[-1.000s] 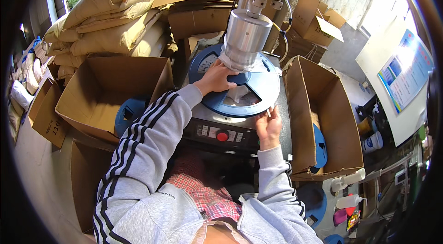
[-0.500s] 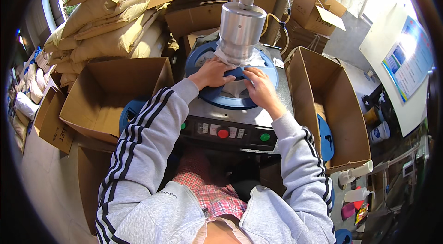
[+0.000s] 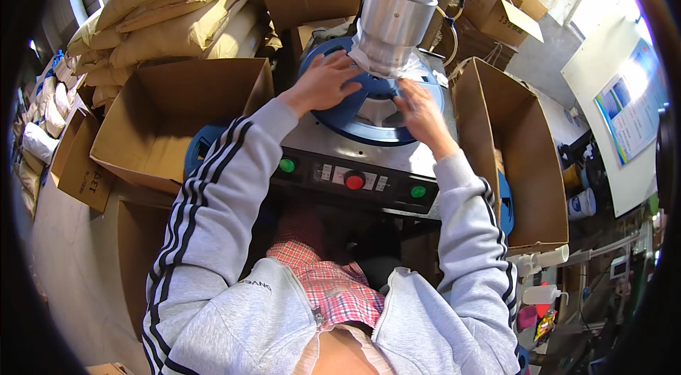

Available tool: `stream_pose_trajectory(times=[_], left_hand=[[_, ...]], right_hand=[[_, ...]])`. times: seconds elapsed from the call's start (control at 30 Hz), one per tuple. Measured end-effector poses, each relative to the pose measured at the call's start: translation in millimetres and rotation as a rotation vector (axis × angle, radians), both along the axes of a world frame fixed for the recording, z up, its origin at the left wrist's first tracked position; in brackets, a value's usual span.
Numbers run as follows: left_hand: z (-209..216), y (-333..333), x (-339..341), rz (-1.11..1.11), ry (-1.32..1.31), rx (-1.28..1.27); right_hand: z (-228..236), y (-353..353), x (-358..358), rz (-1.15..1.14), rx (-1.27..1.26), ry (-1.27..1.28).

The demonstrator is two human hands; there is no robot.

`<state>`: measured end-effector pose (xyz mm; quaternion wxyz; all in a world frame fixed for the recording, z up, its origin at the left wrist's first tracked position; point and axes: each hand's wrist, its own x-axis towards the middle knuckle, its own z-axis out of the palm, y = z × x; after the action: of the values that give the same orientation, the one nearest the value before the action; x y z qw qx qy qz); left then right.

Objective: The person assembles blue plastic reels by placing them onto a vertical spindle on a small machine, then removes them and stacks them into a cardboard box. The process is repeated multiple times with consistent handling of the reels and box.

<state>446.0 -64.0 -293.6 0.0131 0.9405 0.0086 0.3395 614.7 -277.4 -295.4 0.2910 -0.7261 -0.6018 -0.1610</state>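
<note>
A blue plastic reel-like disc (image 3: pixel 342 114) with wide openings lies flat on the metal machine table. Directly above its middle stands a silver cylindrical press head (image 3: pixel 394 20), its lower end wrapped in whitish film (image 3: pixel 369 63). Over the disc's left part, my left hand (image 3: pixel 325 84) is open, fingers spread and holding nothing. On the other side, my right hand (image 3: pixel 425 116) is at the disc's right part with fingers stretched out, slightly blurred. Whether its fingertips touch the disc I cannot tell.
A front panel carries a red button (image 3: pixel 354 180) and green buttons (image 3: pixel 286 165) (image 3: pixel 418 192). Open cardboard boxes stand left (image 3: pixel 177 102) and right (image 3: pixel 521 162), with blue parts in or beside them. Filled tan sacks (image 3: pixel 170 20) are piled behind, at the left.
Both hands have loosened from the disc's middle and moved apart; the left is lifted with fingers spread. The view has shifted, so machine and disc appear farther right and higher.
</note>
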Motion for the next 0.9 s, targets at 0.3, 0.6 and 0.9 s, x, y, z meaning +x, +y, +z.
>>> stream_pose_trajectory(times=[0.3, 0.6, 0.9], left_hand=[[-87, 1, -174, 0.105, 0.148, -0.864], [-111, -14, -173, 0.141, 0.045, -0.816], [-61, 123, -238, 0.495, -0.241, -0.669]], right_hand=[[-103, -177, -38, -0.211, 0.053, 0.658], [-125, -166, -50, -0.332, 0.116, 0.697], [-116, -210, -74, -0.262, 0.252, 0.835]])
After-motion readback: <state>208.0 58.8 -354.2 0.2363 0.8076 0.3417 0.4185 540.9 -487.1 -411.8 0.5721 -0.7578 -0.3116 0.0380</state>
